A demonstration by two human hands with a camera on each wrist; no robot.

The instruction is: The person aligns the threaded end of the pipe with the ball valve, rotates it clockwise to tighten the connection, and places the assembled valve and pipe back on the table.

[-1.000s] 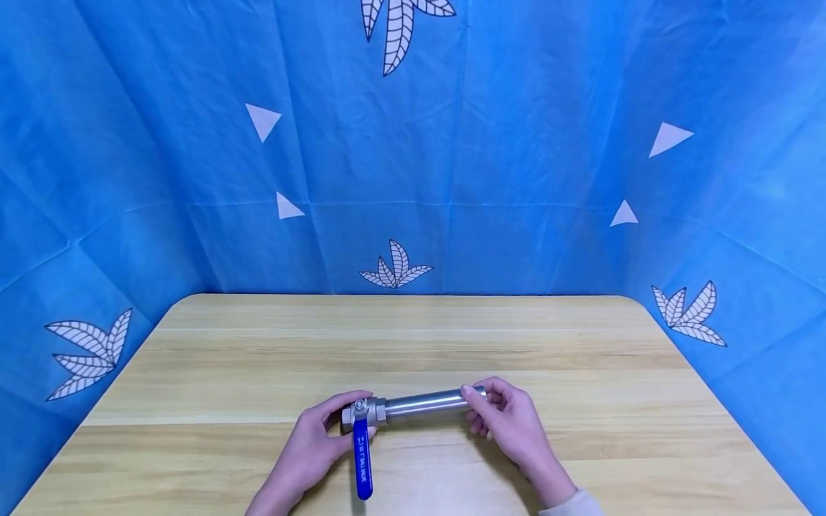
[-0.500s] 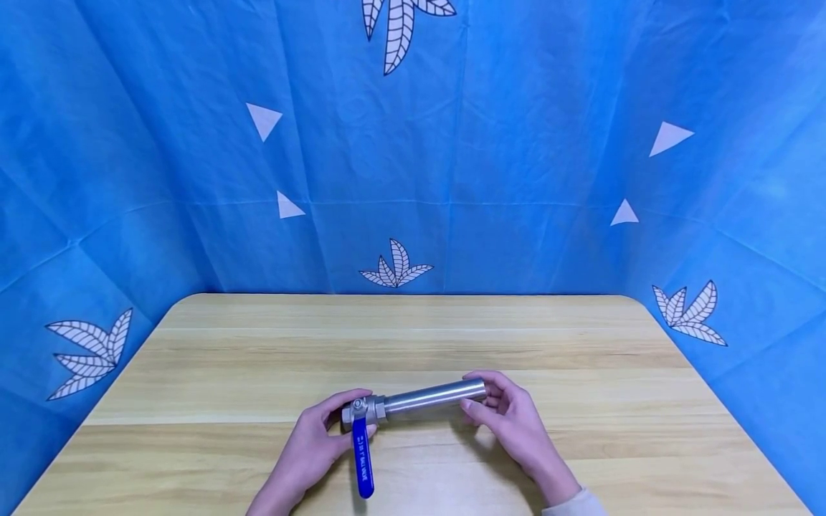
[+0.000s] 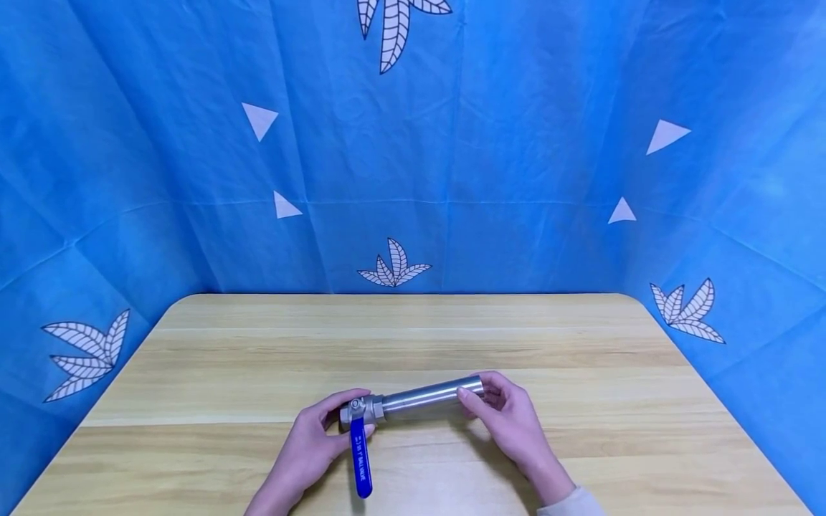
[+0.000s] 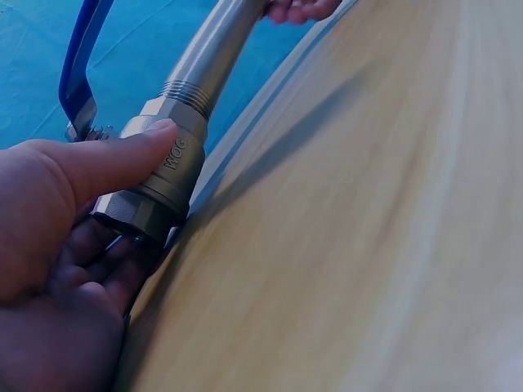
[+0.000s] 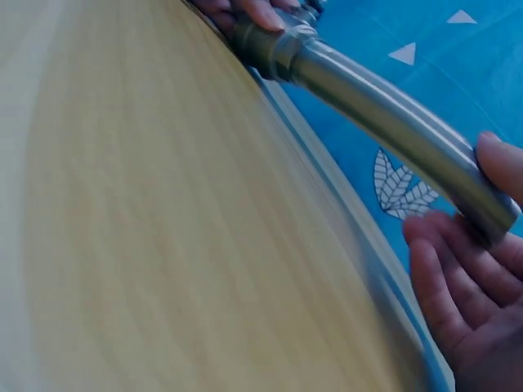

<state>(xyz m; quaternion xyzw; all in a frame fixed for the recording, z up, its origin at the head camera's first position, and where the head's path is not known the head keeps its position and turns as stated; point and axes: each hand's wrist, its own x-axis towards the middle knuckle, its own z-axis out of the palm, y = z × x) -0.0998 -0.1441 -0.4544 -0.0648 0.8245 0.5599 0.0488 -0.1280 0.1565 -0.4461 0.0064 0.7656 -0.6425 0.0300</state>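
A steel ball valve (image 3: 371, 409) with a long blue lever handle (image 3: 361, 459) is held in my left hand (image 3: 306, 444), the thumb on the near side of its body. The lever points toward me. A shiny steel pipe (image 3: 429, 397) extends from the valve's right end, with several threads (image 4: 186, 95) showing at the joint in the left wrist view. My right hand (image 3: 513, 423) holds the pipe's free end between thumb and fingers; its thumb (image 5: 500, 167) lies against the pipe. The pipe slopes up slightly to the right, apart from the tabletop beneath.
The light wood table (image 3: 258, 358) spreads around both hands, its far corners rounded. A blue curtain (image 3: 516, 143) with white leaf and triangle prints surrounds the back and sides. In the left wrist view a shadow (image 4: 302, 131) lies on the wood.
My right thumb has gone from the pipe's top to its lower side, then back up onto its near face. The pipe's free end has risen slightly. My left hand keeps its hold on the valve.
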